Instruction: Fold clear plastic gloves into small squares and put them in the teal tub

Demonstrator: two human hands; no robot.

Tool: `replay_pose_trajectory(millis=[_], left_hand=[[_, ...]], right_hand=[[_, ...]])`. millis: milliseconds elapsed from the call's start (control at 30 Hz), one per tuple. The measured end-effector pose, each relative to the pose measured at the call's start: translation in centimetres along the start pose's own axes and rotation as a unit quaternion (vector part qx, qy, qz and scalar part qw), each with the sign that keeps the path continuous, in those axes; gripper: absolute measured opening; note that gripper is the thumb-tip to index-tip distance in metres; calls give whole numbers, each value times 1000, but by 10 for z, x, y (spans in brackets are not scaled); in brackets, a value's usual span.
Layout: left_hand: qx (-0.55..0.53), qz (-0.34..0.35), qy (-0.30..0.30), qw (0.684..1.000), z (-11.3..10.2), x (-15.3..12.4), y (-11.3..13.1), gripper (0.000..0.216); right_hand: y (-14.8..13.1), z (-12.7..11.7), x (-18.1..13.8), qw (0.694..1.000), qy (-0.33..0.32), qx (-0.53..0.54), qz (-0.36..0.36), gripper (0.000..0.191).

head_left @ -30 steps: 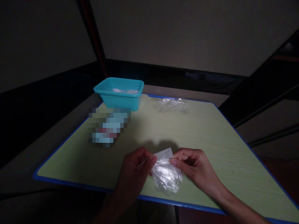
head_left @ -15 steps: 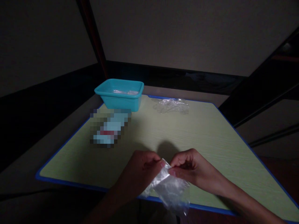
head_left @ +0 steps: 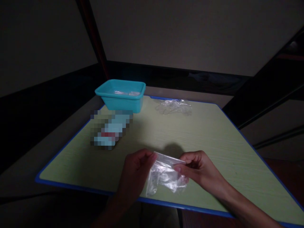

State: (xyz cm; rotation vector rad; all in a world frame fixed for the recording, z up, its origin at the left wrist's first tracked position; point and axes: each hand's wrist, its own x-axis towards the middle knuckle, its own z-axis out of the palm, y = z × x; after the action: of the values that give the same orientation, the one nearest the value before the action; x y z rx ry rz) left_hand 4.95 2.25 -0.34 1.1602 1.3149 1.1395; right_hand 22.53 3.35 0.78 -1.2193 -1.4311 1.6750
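Far left, a blurred packet (head_left: 110, 129) lies on the green table (head_left: 213, 142), with a teal tub (head_left: 120, 94) behind it holding something clear. At the near edge the left hand (head_left: 136, 169) pinches one end of the top edge of a clear plastic bag (head_left: 163, 173) and the right hand (head_left: 198, 169) pinches the other. The edge is stretched between them, apparently to work the mouth. Such thin film calls for a light, even pull. Crumpled clear film (head_left: 174, 106) lies well apart at the far edge, out of the hands' way
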Motion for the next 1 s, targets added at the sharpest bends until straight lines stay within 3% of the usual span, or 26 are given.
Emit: replay_pose_trajectory(millis=[300, 533, 667, 833, 1000], left_hand=[[-29, 5, 45, 999, 4, -2, -1, 26], [-62, 20, 78, 995, 9, -4, 3, 23], [-60, 32, 81, 994, 10, -4, 3, 24], [-51, 32, 79, 995, 11, -4, -2, 27], [-41, 35, 81, 995, 12, -4, -4, 26]], right_hand=[[-5, 2, -4, 999, 29, -16, -21, 28], [6, 8, -5, 985, 100, 24, -138, 12], [10, 15, -10, 974, 85, 91, -189, 39], [11, 20, -14, 965, 131, 14, -227, 46], [8, 20, -14, 964, 157, -80, -199, 21]])
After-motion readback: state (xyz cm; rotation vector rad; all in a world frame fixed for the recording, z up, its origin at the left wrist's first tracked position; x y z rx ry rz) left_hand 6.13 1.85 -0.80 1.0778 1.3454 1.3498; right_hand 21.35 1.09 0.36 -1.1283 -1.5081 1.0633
